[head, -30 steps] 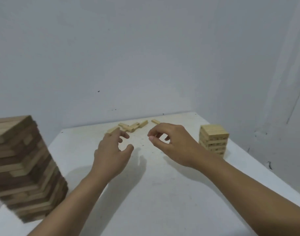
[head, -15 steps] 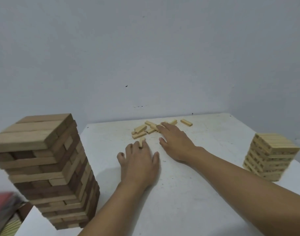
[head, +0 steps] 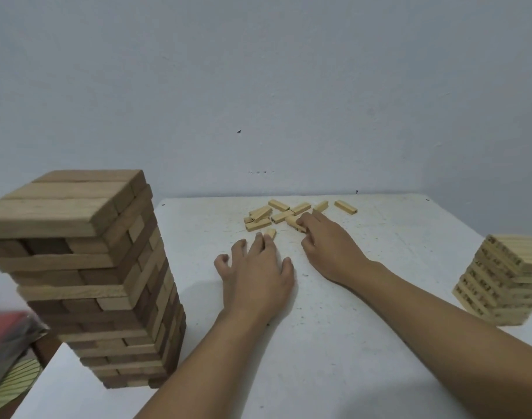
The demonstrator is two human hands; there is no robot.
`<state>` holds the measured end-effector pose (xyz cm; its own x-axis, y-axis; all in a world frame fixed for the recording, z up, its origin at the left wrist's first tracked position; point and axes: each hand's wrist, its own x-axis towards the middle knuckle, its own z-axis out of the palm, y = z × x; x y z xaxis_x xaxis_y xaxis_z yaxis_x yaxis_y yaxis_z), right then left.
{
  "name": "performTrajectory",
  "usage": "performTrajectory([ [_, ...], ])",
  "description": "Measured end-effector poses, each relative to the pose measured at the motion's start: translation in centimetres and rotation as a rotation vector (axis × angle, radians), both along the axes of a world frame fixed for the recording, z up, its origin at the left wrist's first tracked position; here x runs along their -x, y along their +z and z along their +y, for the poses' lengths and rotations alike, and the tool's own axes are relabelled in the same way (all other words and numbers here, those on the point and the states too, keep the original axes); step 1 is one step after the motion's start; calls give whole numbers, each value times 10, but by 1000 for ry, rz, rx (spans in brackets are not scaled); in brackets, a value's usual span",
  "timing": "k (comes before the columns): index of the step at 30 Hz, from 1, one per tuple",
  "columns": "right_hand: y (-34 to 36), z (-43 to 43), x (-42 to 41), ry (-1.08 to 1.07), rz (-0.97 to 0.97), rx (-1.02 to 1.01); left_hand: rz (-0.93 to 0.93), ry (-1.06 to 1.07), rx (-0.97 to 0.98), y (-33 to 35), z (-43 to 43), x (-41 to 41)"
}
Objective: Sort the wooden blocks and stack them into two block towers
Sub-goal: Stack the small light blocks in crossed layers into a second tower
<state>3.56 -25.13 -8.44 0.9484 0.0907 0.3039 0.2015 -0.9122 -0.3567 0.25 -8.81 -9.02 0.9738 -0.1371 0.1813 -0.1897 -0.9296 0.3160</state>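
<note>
1. White speckled bench [head: 349, 343] filling most of the frame, far edge against a plain grey wall [head: 258, 86].
2. Brown tower [head: 86, 267] on the near-left part of the bench. Tall, built of mixed dark and tan blocks in layers of three, each layer crossed over the one below. Top layer full.
3. Pale tower [head: 506, 282] at the right edge of the bench, well apart from the brown tower. Shorter, with dark printed marks on the block sides. Partly cut off by the frame.
4. Left hand [head: 255, 273] palm down at bench centre, fingers straight and spread wide, gripping nothing. Fingertips touching one short pale block [head: 270, 233] lying just clear of the pile.
5. Right hand [head: 331, 249] just right of the left hand and farther out, not touching it. Fingers curled, tips pinching a pale block [head: 295, 223] at the near edge of the pile.
6. Red object [head: 4, 337] at the lower-left frame edge, off the bench, blurred. Cannot tell what it is.
7. Loose pale blocks [head: 277, 214] at far centre of the bench near the wall, between the two towers. Roughly ten, lying flat at mixed angles, some overlapping.
8. Stray block [head: 345, 206] alone at the right end of that scatter, clear of the rest.
</note>
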Motion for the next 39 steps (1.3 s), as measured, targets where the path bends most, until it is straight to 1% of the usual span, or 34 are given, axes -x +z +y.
performTrajectory([
  [5,1,-4,31,54,29,-41,16,-11,-29,8,0,7],
  [10,-2,-6,64,136,8,-28,54,-44,-96,20,3,22],
  [12,-3,-6,76,174,8,-10,38,-68,-144,25,4,31],
  [16,0,-6,96,252,27,2,-57,-100,-224,31,8,49],
  [20,4,-7,113,240,92,-146,-89,-153,-248,33,16,65],
  [22,5,-8,117,216,85,-204,-118,-173,-291,33,19,74],
  [25,5,-10,116,203,14,-203,-121,-180,-309,33,21,80],
  [29,2,-12,114,249,-31,-205,-159,-190,-343,32,19,77],
  [33,-1,-15,113,232,-75,-241,-237,-208,-321,27,20,75],
  [35,0,-17,113,232,-86,-319,-264,-220,-320,25,23,72],
  [37,2,-19,114,237,-57,-417,-272,-239,-284,23,24,68],
  [39,2,-21,116,250,-23,-456,-286,-256,-248,20,25,67],
])
